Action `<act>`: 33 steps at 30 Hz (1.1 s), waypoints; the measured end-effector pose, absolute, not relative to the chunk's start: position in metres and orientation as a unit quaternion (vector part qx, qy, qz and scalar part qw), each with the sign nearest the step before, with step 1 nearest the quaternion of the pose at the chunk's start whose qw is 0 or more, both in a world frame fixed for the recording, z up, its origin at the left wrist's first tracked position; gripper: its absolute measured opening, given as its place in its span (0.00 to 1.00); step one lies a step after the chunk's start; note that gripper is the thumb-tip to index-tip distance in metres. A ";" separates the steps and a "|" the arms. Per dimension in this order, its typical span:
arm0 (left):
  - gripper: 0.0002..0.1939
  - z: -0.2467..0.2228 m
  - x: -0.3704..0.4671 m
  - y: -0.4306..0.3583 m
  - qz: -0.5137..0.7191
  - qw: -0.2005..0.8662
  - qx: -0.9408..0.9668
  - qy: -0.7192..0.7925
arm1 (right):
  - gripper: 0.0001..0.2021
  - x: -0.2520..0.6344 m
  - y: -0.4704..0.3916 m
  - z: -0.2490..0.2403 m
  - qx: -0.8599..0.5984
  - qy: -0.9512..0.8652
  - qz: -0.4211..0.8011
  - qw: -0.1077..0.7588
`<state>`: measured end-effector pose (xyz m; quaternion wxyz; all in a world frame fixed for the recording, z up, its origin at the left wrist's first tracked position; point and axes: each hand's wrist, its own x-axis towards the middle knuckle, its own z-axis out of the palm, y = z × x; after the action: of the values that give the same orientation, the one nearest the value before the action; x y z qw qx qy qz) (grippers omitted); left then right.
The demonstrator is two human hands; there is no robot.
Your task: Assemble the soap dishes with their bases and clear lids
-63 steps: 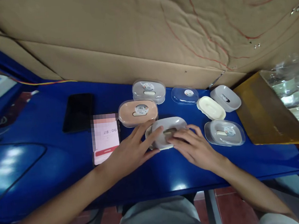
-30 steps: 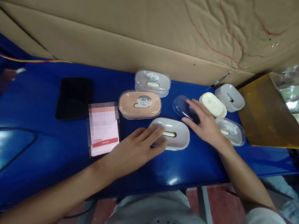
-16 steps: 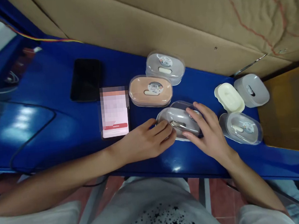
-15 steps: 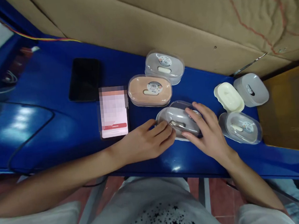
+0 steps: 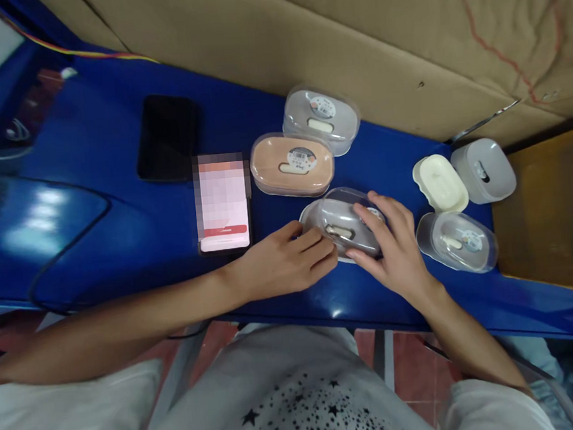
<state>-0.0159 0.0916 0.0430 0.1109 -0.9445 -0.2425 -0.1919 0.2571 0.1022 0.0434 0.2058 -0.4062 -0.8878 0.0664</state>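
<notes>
A grey oval container base (image 5: pixel 311 217) lies near the table's front edge, with a clear lid (image 5: pixel 348 199) tilted and shifted to the right over it. My left hand (image 5: pixel 297 257) has its curled fingers at the container's left front side, gripping its edge. My right hand (image 5: pixel 393 252) holds the clear lid at its right end, thumb in front and fingers on top. Just behind stands a peach oval container (image 5: pixel 275 166) with a clear lid and a round label, touching a grey lidded one (image 5: pixel 295 117) at the back.
To the left lie a lit phone (image 5: pixel 223 204) and a black device (image 5: pixel 167 138) on the blue table (image 5: pixel 79 139). On the right are a cream dish (image 5: pixel 439 181), a grey cup-like container (image 5: pixel 487 164), another lidded container (image 5: pixel 455 227) and a cardboard box (image 5: pixel 552 212). Cardboard (image 5: pixel 301 33) lines the back.
The clear lid sits slightly further left over the base, both hands keeping their hold. The whole view has shifted a little.
</notes>
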 end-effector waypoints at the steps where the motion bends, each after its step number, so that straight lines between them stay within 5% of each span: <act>1: 0.10 0.042 -0.016 0.091 -0.194 0.107 -0.944 -0.243 | 0.39 0.257 0.102 0.043 -0.406 -0.887 0.062 0.210; 8: 0.14 0.025 -0.014 0.092 -0.170 -0.025 -0.945 -0.280 | 0.35 0.259 0.102 0.022 -0.417 -0.877 0.076 0.226; 13: 0.10 0.017 -0.015 0.105 -0.189 0.007 -0.940 -0.284 | 0.29 0.257 0.115 0.002 -0.419 -0.865 0.070 0.266; 25: 0.24 0.007 -0.018 0.119 -0.206 0.011 -0.939 -0.275 | 0.27 0.257 0.129 -0.026 -0.454 -0.837 0.137 0.273; 33: 0.24 0.013 -0.021 0.129 -0.212 -0.083 -0.931 -0.286 | 0.26 0.253 0.138 -0.019 -0.440 -0.843 0.098 0.293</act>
<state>-0.0207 0.1287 0.0127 -0.0831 -0.9306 -0.2863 -0.2124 0.2534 0.1381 -0.0192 0.2925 -0.4402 -0.8433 0.0976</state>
